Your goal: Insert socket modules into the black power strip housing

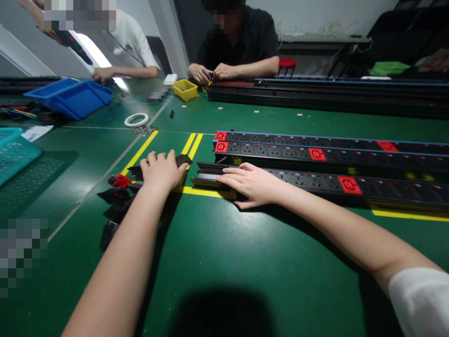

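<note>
On the green table [228, 252], the right hand [253, 185] lies flat, fingers stretched out, on the left end of the nearest power strip [308, 180]. The left hand [162, 171] sits on a small black part [183, 160] just beside it, fingers curled. Can't tell if it's actually gripping.

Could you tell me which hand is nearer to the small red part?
Left. The left hand lies just right of the red part; the right hand rests farther right, on the nearest power strip, at its end.

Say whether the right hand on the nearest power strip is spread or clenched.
Spread: the right hand lies palm down, fingers extended, on the nearest power strip.
</note>
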`<state>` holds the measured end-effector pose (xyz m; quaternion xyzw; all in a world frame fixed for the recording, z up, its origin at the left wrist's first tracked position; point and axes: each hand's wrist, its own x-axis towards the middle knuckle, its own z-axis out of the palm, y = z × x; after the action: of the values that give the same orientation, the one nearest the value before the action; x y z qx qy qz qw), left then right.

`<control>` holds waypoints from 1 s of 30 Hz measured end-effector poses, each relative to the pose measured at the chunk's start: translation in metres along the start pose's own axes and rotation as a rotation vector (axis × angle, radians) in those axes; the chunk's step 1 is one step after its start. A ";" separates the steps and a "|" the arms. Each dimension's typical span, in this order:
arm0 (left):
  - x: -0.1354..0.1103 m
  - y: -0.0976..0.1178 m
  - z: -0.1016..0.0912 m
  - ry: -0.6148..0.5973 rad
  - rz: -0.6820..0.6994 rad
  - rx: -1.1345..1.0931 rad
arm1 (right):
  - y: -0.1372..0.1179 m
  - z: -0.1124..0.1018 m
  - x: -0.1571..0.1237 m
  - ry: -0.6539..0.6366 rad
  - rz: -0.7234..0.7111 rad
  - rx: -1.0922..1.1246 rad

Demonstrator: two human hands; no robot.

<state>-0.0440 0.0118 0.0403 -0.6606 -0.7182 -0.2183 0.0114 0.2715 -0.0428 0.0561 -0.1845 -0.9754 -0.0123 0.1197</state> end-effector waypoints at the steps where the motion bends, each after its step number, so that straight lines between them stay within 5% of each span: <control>1: -0.004 0.009 -0.001 0.018 -0.002 -0.052 | 0.000 0.000 0.000 0.000 -0.002 -0.003; 5: -0.022 0.030 0.004 0.095 0.104 -0.341 | 0.001 0.001 0.000 -0.001 -0.003 -0.010; 13: -0.057 0.013 0.030 0.113 0.059 -0.459 | 0.000 0.002 0.000 0.006 0.006 0.002; 30: -0.048 0.020 0.026 0.273 -0.170 -0.784 | -0.001 0.001 0.000 0.014 0.000 -0.024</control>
<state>-0.0114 -0.0240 0.0080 -0.5183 -0.6248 -0.5605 -0.1638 0.2711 -0.0433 0.0547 -0.1857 -0.9744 -0.0252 0.1243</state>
